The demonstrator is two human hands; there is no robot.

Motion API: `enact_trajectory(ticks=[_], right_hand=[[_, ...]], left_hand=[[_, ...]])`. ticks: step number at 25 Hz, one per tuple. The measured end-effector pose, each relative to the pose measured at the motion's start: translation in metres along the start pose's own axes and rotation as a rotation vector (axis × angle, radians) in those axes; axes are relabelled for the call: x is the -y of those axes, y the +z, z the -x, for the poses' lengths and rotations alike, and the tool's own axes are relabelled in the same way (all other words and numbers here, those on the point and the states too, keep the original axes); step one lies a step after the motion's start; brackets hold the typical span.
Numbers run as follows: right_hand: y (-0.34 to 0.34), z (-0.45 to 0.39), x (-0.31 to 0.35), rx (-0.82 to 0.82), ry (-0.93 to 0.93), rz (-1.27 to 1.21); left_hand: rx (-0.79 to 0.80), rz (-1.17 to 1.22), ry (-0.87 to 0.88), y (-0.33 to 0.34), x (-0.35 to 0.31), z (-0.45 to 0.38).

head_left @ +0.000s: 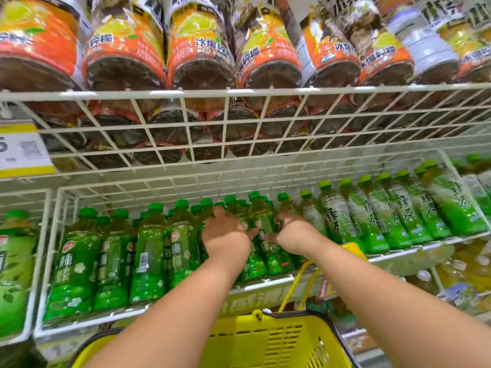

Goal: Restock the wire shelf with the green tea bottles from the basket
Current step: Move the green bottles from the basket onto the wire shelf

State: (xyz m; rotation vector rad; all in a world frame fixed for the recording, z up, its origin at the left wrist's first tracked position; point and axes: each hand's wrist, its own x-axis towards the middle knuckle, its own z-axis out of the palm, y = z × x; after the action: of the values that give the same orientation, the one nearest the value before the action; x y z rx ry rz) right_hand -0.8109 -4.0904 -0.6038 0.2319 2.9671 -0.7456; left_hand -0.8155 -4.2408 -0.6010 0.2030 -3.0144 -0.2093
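Observation:
Green tea bottles with green caps stand in rows inside the white wire shelf (186, 313). My left hand (225, 232) and my right hand (292, 232) both reach into the middle of the shelf. They press from either side on a green tea bottle (261, 243) in the front row, fingers curled around it and its neighbours. The yellow basket (279, 338) hangs below my arms at the bottom of the view; its handle (297, 282) rises toward my right forearm. The basket's contents are hidden.
A wire shelf above (239, 123) holds orange-labelled iced tea bottles (199, 54). A yellow price tag (21, 150) hangs at the left. More green tea bottles with lighter labels (398, 211) fill the right of the shelf. Another wire bin (16, 261) sits at the left.

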Motion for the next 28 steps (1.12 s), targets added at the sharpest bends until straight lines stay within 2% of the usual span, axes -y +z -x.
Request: enact_trajectory(ticks=[3,7,9,12,16,18,21,25,28], right_hand=[[0.000,0.006,0.001,-0.020,-0.004,-0.029],[0.004,0.017,0.008,-0.048,0.005,-0.015],[0.006,0.023,0.011,-0.086,-0.053,0.084],[0.009,0.029,0.011,-0.151,-0.160,0.216],[0.016,0.047,0.015,-0.239,-0.275,0.366],[0.021,0.070,0.016,-0.218,-0.293,0.383],[0.027,0.111,0.016,-0.212,-0.308,0.323],[0.043,0.166,0.015,-0.073,-0.278,0.288],[0.058,0.197,0.017,0.028,-0.281,0.270]], left_hand=[[-0.038,-0.041,0.088,0.006,0.005,0.006],[-0.304,-0.050,0.330,0.027,0.028,0.028],[-0.350,-0.028,0.412,0.032,0.041,0.031],[-0.258,-0.028,0.482,0.033,0.059,0.027],[-0.144,-0.111,0.445,0.014,0.079,0.038],[-0.085,-0.177,0.431,0.000,0.093,0.054],[-0.065,-0.147,0.404,-0.017,0.116,0.086],[0.115,-0.086,0.294,-0.015,0.153,0.133],[0.151,-0.096,0.265,-0.007,0.182,0.168]])
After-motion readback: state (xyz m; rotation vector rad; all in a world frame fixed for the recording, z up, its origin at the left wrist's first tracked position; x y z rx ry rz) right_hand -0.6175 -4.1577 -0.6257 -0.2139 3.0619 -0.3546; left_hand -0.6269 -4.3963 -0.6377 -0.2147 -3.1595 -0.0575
